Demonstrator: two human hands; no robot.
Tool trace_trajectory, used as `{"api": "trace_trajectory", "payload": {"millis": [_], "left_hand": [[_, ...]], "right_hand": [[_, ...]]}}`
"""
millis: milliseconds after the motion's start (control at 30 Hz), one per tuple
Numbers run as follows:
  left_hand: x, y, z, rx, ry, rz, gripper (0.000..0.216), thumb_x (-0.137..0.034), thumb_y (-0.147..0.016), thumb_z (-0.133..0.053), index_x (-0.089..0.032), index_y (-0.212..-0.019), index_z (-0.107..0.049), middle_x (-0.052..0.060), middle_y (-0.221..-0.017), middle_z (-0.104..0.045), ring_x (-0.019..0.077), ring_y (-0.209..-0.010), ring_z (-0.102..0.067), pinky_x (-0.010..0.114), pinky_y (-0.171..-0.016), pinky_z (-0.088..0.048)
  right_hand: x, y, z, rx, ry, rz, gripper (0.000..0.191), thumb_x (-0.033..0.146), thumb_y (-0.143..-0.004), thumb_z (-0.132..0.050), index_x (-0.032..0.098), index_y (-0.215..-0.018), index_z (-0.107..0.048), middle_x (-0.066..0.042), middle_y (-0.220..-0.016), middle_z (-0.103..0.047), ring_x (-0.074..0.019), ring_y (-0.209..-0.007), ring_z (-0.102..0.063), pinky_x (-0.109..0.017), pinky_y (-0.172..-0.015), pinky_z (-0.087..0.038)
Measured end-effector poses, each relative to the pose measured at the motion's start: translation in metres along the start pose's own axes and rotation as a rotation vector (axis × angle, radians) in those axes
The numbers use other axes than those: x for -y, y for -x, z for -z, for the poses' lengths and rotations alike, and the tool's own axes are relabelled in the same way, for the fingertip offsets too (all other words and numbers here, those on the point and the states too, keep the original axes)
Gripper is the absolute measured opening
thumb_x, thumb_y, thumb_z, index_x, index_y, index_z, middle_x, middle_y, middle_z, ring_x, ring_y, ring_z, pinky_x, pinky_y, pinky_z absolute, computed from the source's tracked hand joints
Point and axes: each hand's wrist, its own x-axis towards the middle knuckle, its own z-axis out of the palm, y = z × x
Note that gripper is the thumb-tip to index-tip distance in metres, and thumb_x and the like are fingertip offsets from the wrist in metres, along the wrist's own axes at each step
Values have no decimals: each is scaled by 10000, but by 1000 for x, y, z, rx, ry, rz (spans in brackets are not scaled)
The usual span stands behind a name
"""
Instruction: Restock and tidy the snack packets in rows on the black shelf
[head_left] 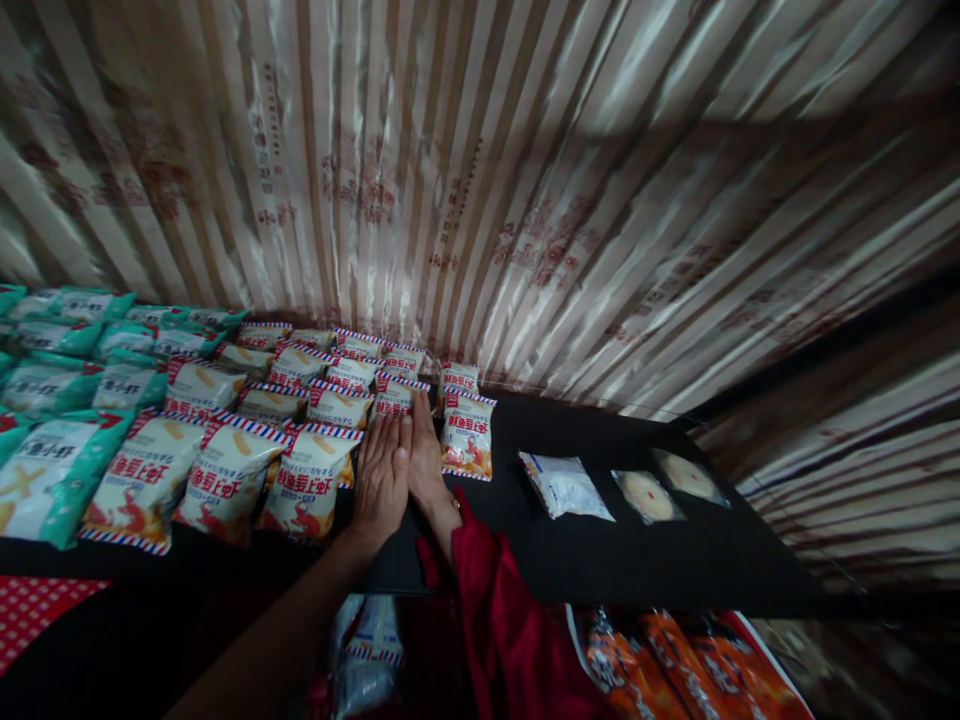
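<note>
My left hand (381, 478) lies flat and open on the black shelf (615, 550), fingers stretched toward rows of white snack bags with red and blue striped edges (309, 490). My right hand (424, 455) stands on edge beside it, fingers straight, pressed against the left hand. A single striped bag (468, 437) stands just right of the right hand, apart from the packed rows on the left. Neither hand holds anything. A red sleeve (495, 600) covers my right forearm.
Green snack bags (52, 470) fill the shelf's left end. A white packet (564, 486) and two clear round-cake packets (646, 496) lie to the right. Orange packets (660, 665) sit on a lower level at front right. A striped curtain (480, 180) hangs behind.
</note>
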Motion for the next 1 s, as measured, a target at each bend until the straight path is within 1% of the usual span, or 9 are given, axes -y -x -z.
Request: {"api": "trace_trajectory", "payload": {"millis": [167,300,467,667,800,900,1000], "left_hand": [[1,1,-1,-8,-6,-7,507,-299,-990,-162,-147,-1427,-367,106,-1453,-426,201,-1413,-244,459,-1157,-251],[1,2,-3,-29,1,7,508,-309,-991,-170,-131,-1418,-380,120,-1438,-444,208,-1407,-260,462,-1150,-268],[3,3,-5,-11,-1,17,503,-317,-992,-176,-142,-1418,-380,122,-1434,-448,212,-1410,-253,483,-1143,-277],[4,3,-5,-22,-5,-5,511,-322,-989,-170,-136,-1421,-369,123,-1444,-435,214,-1411,-250,482,-1147,-270],[3,3,-4,-32,0,-3,503,-313,-988,-180,-133,-1413,-378,129,-1441,-438,215,-1407,-261,485,-1142,-279],[4,2,-5,-46,-7,-17,499,-311,-986,-185,-128,-1402,-390,134,-1441,-436,217,-1403,-274,489,-1135,-291],[4,2,-6,-59,-31,-43,507,-313,-983,-184,-96,-1375,-421,155,-1428,-448,233,-1402,-276,499,-1135,-286]], "right_hand": [[0,-4,0,6,19,-5,536,373,-975,-237,142,-1450,-333,-106,-1493,-371,-188,-1420,-251,-419,-1154,-288],[-2,-4,1,4,10,-12,543,392,-983,-225,130,-1444,-342,-107,-1494,-366,-177,-1428,-227,-395,-1164,-266],[-3,-6,2,21,21,-7,531,394,-988,-229,152,-1446,-344,-99,-1490,-378,-178,-1418,-257,-402,-1158,-282],[-2,-5,6,4,23,-7,524,400,-987,-239,163,-1438,-358,-96,-1498,-364,-187,-1415,-265,-412,-1147,-300],[4,-1,19,-26,46,-4,512,392,-979,-262,156,-1415,-389,-100,-1495,-366,-190,-1415,-267,-411,-1145,-299],[7,4,35,-67,91,9,499,358,-968,-289,127,-1394,-408,-125,-1489,-367,-200,-1412,-273,-415,-1146,-293],[4,8,54,-117,150,22,490,329,-954,-316,112,-1381,-419,-140,-1492,-352,-210,-1413,-268,-425,-1145,-292]]}}
